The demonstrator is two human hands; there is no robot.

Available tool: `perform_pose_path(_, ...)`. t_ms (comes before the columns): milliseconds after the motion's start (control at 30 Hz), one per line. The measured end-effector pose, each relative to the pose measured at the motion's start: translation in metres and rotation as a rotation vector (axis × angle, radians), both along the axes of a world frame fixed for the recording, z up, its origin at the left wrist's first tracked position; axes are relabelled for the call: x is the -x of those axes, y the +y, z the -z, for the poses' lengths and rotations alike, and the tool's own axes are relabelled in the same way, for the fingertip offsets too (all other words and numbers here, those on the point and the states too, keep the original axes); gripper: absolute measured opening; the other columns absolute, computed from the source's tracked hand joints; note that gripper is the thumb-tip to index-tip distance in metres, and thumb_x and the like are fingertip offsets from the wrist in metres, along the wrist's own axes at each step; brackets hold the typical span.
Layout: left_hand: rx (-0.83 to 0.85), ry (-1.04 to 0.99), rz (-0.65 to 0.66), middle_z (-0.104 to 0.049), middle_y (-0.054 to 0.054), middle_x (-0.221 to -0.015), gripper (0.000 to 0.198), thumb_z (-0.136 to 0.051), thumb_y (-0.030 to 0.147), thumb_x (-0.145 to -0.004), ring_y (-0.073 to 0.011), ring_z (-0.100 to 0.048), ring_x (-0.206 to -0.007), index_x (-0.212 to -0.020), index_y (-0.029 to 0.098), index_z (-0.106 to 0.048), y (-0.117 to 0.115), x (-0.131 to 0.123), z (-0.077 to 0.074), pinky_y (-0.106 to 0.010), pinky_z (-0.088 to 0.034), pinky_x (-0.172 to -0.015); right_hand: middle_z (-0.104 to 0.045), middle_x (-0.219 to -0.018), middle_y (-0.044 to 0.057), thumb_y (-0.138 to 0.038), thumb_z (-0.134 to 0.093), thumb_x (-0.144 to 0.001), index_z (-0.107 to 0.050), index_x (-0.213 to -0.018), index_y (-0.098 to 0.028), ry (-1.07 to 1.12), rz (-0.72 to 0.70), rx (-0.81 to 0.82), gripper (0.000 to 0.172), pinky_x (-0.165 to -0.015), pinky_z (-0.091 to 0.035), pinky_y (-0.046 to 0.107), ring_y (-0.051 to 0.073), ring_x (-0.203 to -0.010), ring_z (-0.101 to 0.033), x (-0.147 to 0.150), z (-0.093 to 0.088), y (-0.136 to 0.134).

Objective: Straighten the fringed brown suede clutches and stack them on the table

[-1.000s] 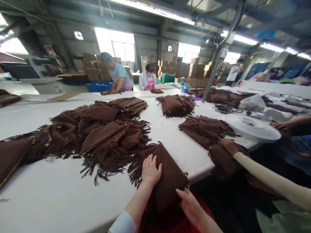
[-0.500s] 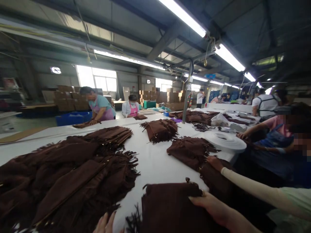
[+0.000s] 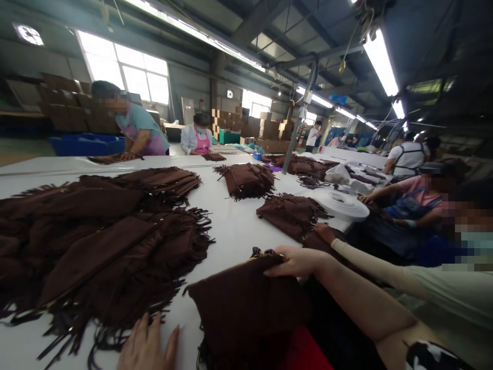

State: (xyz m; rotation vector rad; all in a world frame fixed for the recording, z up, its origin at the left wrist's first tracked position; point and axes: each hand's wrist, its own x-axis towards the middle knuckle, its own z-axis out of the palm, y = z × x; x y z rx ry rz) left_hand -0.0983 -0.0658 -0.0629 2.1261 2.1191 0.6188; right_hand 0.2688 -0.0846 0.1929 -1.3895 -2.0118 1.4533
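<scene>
My right hand (image 3: 295, 261) pinches the top corner of a dark brown fringed bag (image 3: 246, 298) beside its gold zipper. The bag hangs tilted over the table's near edge, its lower part running out of the picture. My left hand (image 3: 148, 344) rests on the white table with fingers stretched out, holding nothing. Just beyond its fingertips lie the fringes of a large pile of brown bags (image 3: 96, 236), several of them overlapping.
At right, a co-worker's hand (image 3: 324, 232) touches another brown bag. More fringed bags (image 3: 248, 180) lie farther up the white table (image 3: 231, 234). A white roll of tape (image 3: 341, 205) sits near the right edge, and a metal post (image 3: 295, 139) rises behind it. Other people work around the table.
My right hand has lifted the bag's zipper edge up and to the left, tilting it. My left hand has come farther into view. The whole view has shifted and tilted.
</scene>
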Motion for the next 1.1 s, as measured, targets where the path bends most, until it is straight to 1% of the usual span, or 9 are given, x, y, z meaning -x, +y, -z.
perform_pose_path(133, -0.057, -0.174, 0.035, -0.054, -0.024, -0.140, 0.081, -0.032, 0.058, -0.074, -0.0372, -0.042, -0.138, -0.126, 0.004, -0.060, -0.003, -0.001, -0.009, -0.053, -0.030, -0.119, -0.069, -0.080, 0.000, -0.035, -0.055, -0.091, -0.074, -0.094, -0.017, -0.190, -0.103, -0.240, 0.026, -0.067, -0.043, 0.022, 0.015, -0.072, -0.057, 0.006, -0.008, -0.011)
perform_pose_path(233, 0.029, -0.496, 0.119, -0.054, -0.016, -0.142, 0.078, -0.031, 0.064, -0.080, -0.0313, -0.046, -0.137, -0.132, 0.011, -0.057, -0.015, -0.012, -0.026, -0.049, -0.032, -0.119, -0.072, -0.085, 0.000, -0.022, -0.054, -0.089, -0.073, -0.102, -0.023, -0.354, -0.185, -0.463, 0.023, -0.068, -0.040, 0.023, 0.016, -0.073, -0.060, 0.014, -0.009, -0.024)
perform_pose_path(300, 0.181, -0.719, 0.200, -0.057, -0.009, -0.141, 0.072, -0.033, 0.067, -0.083, -0.0273, -0.049, -0.134, -0.133, 0.020, -0.056, -0.025, -0.024, -0.038, -0.047, -0.034, -0.119, -0.074, -0.091, 0.001, -0.015, -0.055, -0.086, -0.070, -0.115, -0.028, -0.445, -0.230, -0.537, 0.035, -0.070, -0.040, 0.023, 0.017, -0.078, -0.062, 0.020, -0.006, -0.034)
perform_pose_path(400, 0.304, -0.914, 0.275, -0.056, -0.009, -0.142, 0.072, -0.039, 0.068, -0.085, -0.0270, -0.049, -0.135, -0.136, 0.021, -0.053, -0.033, -0.044, -0.051, -0.047, -0.031, -0.120, -0.073, -0.101, 0.002, -0.013, -0.056, -0.084, -0.059, -0.133, -0.031, -0.534, -0.312, -0.598, 0.052, -0.076, -0.041, 0.024, 0.019, -0.088, -0.064, 0.024, 0.005, -0.046)
perform_pose_path(533, 0.282, -1.043, 0.237, -0.055, -0.013, -0.141, 0.074, -0.042, 0.069, -0.085, -0.0296, -0.050, -0.132, -0.136, 0.017, -0.052, -0.031, -0.061, -0.050, -0.052, -0.033, -0.118, -0.068, -0.122, 0.005, -0.013, -0.055, -0.087, -0.045, -0.146, -0.030, -0.578, -0.411, -0.679, 0.062, -0.087, -0.044, 0.028, 0.019, -0.101, -0.062, 0.022, 0.024, -0.059)
perform_pose_path(667, 0.254, -1.059, 0.162, -0.056, -0.012, -0.140, 0.070, -0.048, 0.068, -0.084, -0.0296, -0.050, -0.131, -0.133, 0.019, -0.054, -0.030, -0.067, -0.050, -0.051, -0.034, -0.116, -0.061, -0.133, 0.007, -0.014, -0.053, -0.090, -0.041, -0.149, -0.027, -0.606, -0.478, -0.745, 0.061, -0.088, -0.047, 0.030, 0.019, -0.102, -0.060, 0.019, 0.037, -0.074)
perform_pose_path(833, 0.255, -1.110, 0.074, -0.063, -0.009, -0.131, 0.059, -0.052, 0.064, -0.083, -0.0285, -0.051, -0.129, -0.121, 0.020, -0.061, -0.032, -0.078, -0.069, -0.044, -0.037, -0.114, -0.058, -0.136, 0.009, -0.015, -0.050, -0.093, -0.040, -0.149, -0.026, -0.617, -0.518, -0.813, 0.058, -0.087, -0.048, 0.032, 0.020, -0.100, -0.059, 0.014, 0.051, -0.091)
perform_pose_path(1000, 0.319, -1.374, -0.052, -0.069, -0.009, -0.116, 0.055, -0.059, 0.063, -0.081, -0.0291, -0.059, -0.117, -0.110, 0.017, -0.067, -0.029, -0.090, -0.077, -0.041, -0.049, -0.099, -0.056, -0.138, 0.011, -0.016, -0.050, -0.092, -0.040, -0.150, -0.028, -0.607, -0.516, -0.861, 0.060, -0.083, -0.048, 0.032, 0.020, -0.099, -0.059, 0.004, 0.067, -0.105)
perform_pose_path(1100, 0.283, -1.516, -0.040, -0.069, -0.009, -0.116, 0.052, -0.061, 0.059, -0.082, -0.0273, -0.060, -0.116, -0.111, 0.017, -0.068, -0.025, -0.092, -0.078, -0.037, -0.051, -0.096, -0.055, -0.140, 0.011, -0.016, -0.051, -0.092, -0.042, -0.149, -0.028, -0.569, -0.499, -0.848, 0.059, -0.085, -0.049, 0.034, 0.021, -0.101, -0.060, -0.003, 0.073, -0.111)
